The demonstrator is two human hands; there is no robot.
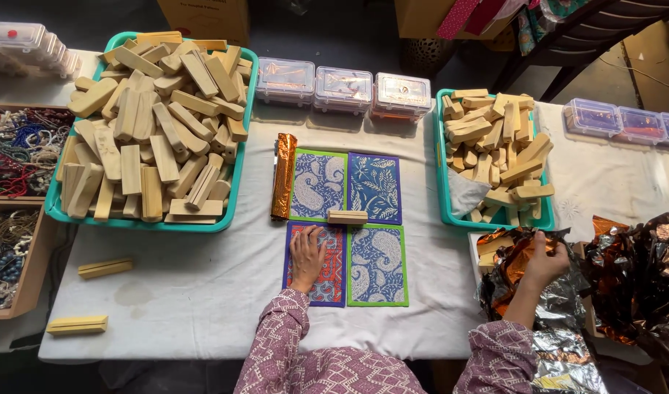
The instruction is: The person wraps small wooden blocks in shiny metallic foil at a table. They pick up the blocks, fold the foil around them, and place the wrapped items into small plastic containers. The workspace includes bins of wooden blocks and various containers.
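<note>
Overhead view of a white-clothed table (203, 292). The person's left hand (306, 255) lies flat, fingers spread open, on a red and blue patterned card (327, 281), the near-left one of 4 cards laid in a 2 by 2 grid at the table's centre. The right hand (544, 264) reaches into a heap of crinkled copper and silver foil (626, 277) at the right edge, fingers curled into it; whether they grip a sheet cannot be told.

A small wooden block (347, 216) rests across the seam between the 2 far cards, and a rolled strip of copper foil (283, 176) lies just left of them. Pulling foil free could likely tear it, or the sleeve could nudge the cards out of line and knock the block off.

A large teal tray (57, 208) on the left is heaped with wooden blocks; a smaller teal tray (442, 175) on the right holds fewer. 3 clear lidded boxes (343, 91) sit between them. Wooden trays at far left (28, 292) hold beads.
</note>
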